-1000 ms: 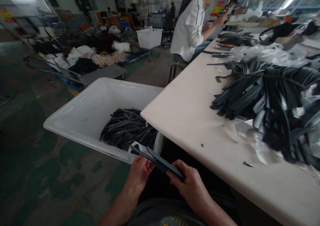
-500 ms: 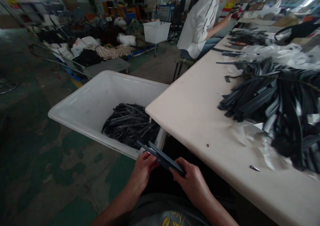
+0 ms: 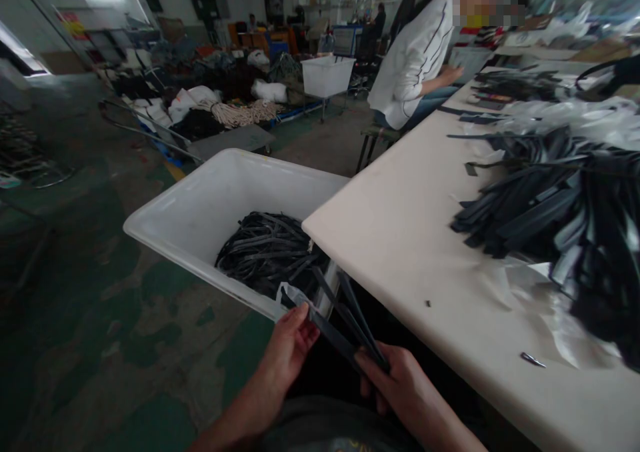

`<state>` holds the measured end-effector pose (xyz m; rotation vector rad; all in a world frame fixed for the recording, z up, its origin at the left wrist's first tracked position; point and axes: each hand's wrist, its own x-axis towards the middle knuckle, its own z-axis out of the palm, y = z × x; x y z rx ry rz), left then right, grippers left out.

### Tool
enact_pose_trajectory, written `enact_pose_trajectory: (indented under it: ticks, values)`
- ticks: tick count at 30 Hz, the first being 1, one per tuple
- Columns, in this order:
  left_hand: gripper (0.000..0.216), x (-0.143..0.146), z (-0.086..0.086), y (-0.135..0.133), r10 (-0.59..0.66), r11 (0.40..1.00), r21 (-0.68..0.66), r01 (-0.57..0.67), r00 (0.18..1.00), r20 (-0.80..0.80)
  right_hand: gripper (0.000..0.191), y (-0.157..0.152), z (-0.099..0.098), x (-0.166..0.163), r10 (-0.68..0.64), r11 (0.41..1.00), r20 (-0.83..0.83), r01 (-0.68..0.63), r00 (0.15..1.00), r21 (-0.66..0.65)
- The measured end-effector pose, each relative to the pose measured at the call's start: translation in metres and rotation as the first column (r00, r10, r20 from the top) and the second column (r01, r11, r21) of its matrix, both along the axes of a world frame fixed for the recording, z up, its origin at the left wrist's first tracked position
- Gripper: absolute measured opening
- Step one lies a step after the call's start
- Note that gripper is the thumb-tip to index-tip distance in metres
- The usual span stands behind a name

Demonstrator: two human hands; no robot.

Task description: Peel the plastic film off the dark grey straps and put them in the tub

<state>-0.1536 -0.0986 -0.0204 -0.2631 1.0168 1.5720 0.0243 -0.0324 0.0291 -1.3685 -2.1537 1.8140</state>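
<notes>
Several dark fabric strips (image 3: 353, 322) fan out between my hands, close to my lap. My right hand (image 3: 393, 375) is closed round their near ends. With thumb and fingers my left hand (image 3: 293, 339) pinches one strip near its far end, where a whitish, see-through piece of plastic (image 3: 289, 295) also shows. Just beyond lies a pile of dark strips (image 3: 270, 249) inside the white bin (image 3: 185, 239). To my right, a large heap of dark strips (image 3: 555, 192) rests on the table (image 3: 380, 239).
A small metal tool (image 3: 533, 359) lies near the table's front edge, with a tiny dark bit (image 3: 428, 303) beside it. A person in a white top (image 3: 417, 65) sits at the table's far side. Behind the bin stand a flat cart (image 3: 233, 142) and another white bin (image 3: 327, 75).
The strips, earlier held together in a bundle, now spread apart. My left hand has one strip separated toward the left, and the plastic shows more. The view has shifted slightly left and up.
</notes>
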Motion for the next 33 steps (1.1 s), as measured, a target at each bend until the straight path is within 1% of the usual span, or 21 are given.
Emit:
enact_pose_trajectory:
  ticks: [1,2,4,6,8,10,12,14,15,16,17,18,20,22,24,25,26,28,31,33]
  values:
    - [0.031,0.0,0.004,0.0,0.004,1.0,-0.005,-0.004,1.0,-0.003,0.04,-0.001,-0.002,0.003,-0.01,1.0,0.018,0.011,1.0,-0.014]
    - [0.03,0.004,0.008,-0.001,-0.011,1.0,-0.002,0.011,1.0,0.001,0.041,-0.001,-0.004,0.003,-0.023,1.0,0.039,0.023,0.999,0.006]
    - [0.026,0.016,0.014,-0.002,-0.07,0.997,0.04,0.07,0.997,0.013,0.04,0.0,-0.009,0.0,-0.039,0.994,0.055,0.033,0.998,0.108]
    - [0.023,0.027,0.017,-0.002,-0.113,0.988,0.105,0.112,0.994,-0.001,0.037,0.001,-0.01,-0.006,-0.042,0.985,0.027,0.037,0.999,0.169]
    - [0.023,0.028,0.019,0.001,-0.101,0.987,0.12,0.106,0.994,-0.044,0.036,0.001,-0.007,-0.009,-0.035,0.988,-0.013,0.036,0.999,0.147]
    - [0.027,0.019,0.025,0.004,-0.053,0.993,0.091,0.068,0.985,-0.166,0.038,-0.001,-0.001,-0.007,-0.02,0.995,-0.028,0.023,0.999,0.098]
    - [0.03,0.006,0.035,0.006,-0.008,0.996,0.085,0.038,0.945,-0.328,0.038,-0.005,0.005,-0.003,-0.026,0.995,-0.036,0.029,0.999,0.095]
    - [0.027,-0.001,0.048,0.008,0.007,0.991,0.12,0.058,0.877,-0.481,0.038,-0.009,0.009,-0.001,-0.057,0.988,-0.069,0.066,0.996,0.138]
    - [0.025,-0.002,0.053,0.009,0.0,0.987,0.138,0.086,0.85,-0.527,0.038,-0.011,0.01,-0.001,-0.076,0.984,-0.092,0.09,0.993,0.155]
    - [0.024,-0.001,0.056,0.011,-0.012,0.983,0.149,0.105,0.852,-0.524,0.039,-0.013,0.009,-0.001,-0.094,0.98,-0.106,0.11,0.99,0.163]
    - [0.025,0.002,0.055,0.013,-0.028,0.982,0.149,0.114,0.874,-0.485,0.041,-0.014,0.006,-0.002,-0.108,0.979,-0.106,0.124,0.989,0.159]
    - [0.026,0.006,0.05,0.016,-0.047,0.984,0.137,0.113,0.909,-0.413,0.043,-0.014,0.001,-0.002,-0.116,0.981,-0.09,0.128,0.989,0.147]
    - [0.031,0.016,0.031,0.019,-0.091,0.992,0.07,0.107,0.976,-0.199,0.046,-0.014,-0.011,0.0,-0.089,0.987,-0.029,0.092,0.996,0.131]
    - [0.033,0.025,0.006,0.017,-0.137,0.991,-0.011,0.137,0.99,-0.039,0.044,-0.013,-0.026,0.008,-0.01,0.987,0.052,0.002,0.999,0.163]
    - [0.032,0.034,-0.015,0.011,-0.174,0.982,-0.06,0.176,0.984,0.047,0.038,-0.013,-0.04,0.018,0.056,0.967,0.125,-0.085,0.991,0.241]
    - [0.031,0.038,-0.022,0.008,-0.179,0.98,-0.071,0.185,0.981,0.08,0.035,-0.014,-0.044,0.022,0.066,0.954,0.154,-0.107,0.986,0.279]
    - [0.03,0.042,-0.026,0.004,-0.18,0.98,-0.067,0.187,0.979,0.1,0.032,-0.014,-0.047,0.024,0.061,0.944,0.176,-0.114,0.983,0.309]
    - [0.028,0.048,-0.026,-0.003,-0.198,0.979,-0.026,0.203,0.973,0.12,0.028,-0.013,-0.046,0.021,0.039,0.936,0.197,-0.105,0.98,0.337]
    - [0.023,0.05,-0.018,-0.005,-0.239,0.97,0.078,0.231,0.964,0.114,0.03,-0.008,-0.037,0.006,0.015,0.947,0.192,-0.076,0.981,0.312]
    - [0.024,0.045,-0.017,-0.003,-0.194,0.978,0.099,0.185,0.976,0.094,0.034,-0.004,-0.031,0.0,0.032,0.959,0.169,-0.078,0.985,0.271]
